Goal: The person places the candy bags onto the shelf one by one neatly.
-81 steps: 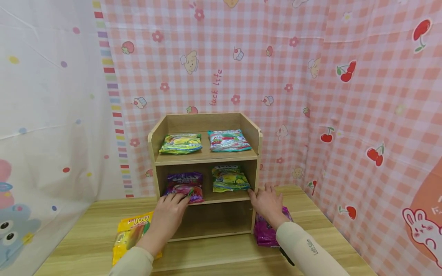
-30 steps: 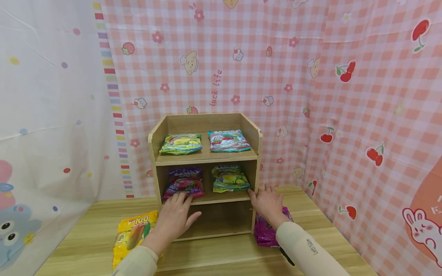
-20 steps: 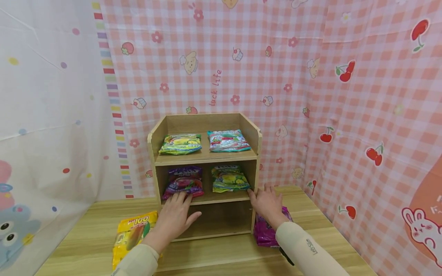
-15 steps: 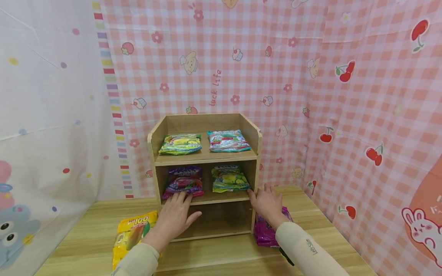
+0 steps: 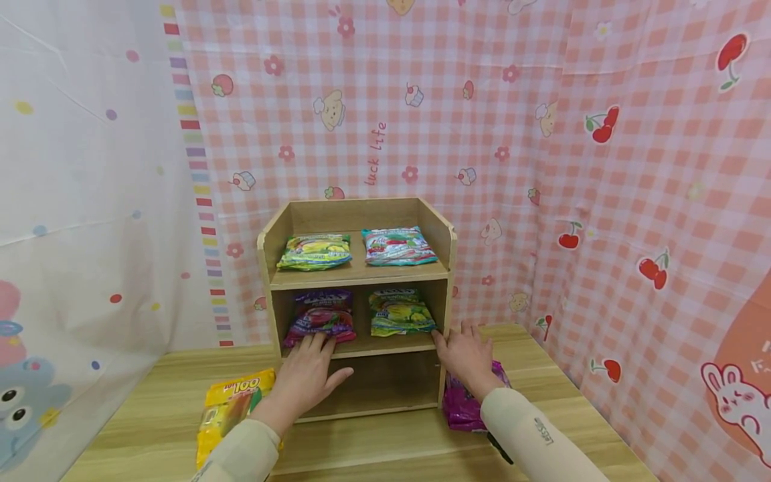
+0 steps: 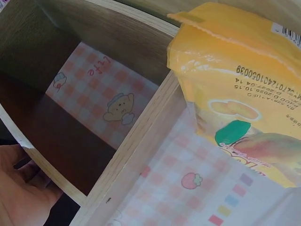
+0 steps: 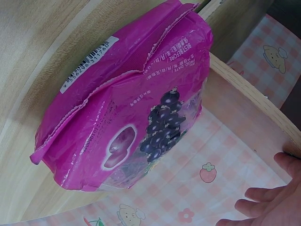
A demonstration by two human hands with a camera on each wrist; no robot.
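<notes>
My left hand is at the left front of the wooden shelf, thumb spread out, fingertips on the lower front edge of a purple candy bag. That bag lies in the left of the middle compartment, beside a green-yellow candy bag. At the shelf's right side, my right hand rests with fingers extended and its thumb tip at the side panel's front edge. In the right wrist view its fingers show spread, holding nothing. The left wrist view shows the left hand curving under a board, its fingertips hidden.
On the top shelf lie a yellow-green bag and a teal-white bag. A yellow mango candy bag sits on the table left of the shelf. Below the right forearm lies a magenta grape candy bag. Patterned cloth hangs behind.
My left hand has gone from gripping the purple bag's front to touching its lower edge with straighter fingers; the bag sits a little farther back. The right hand stays put.
</notes>
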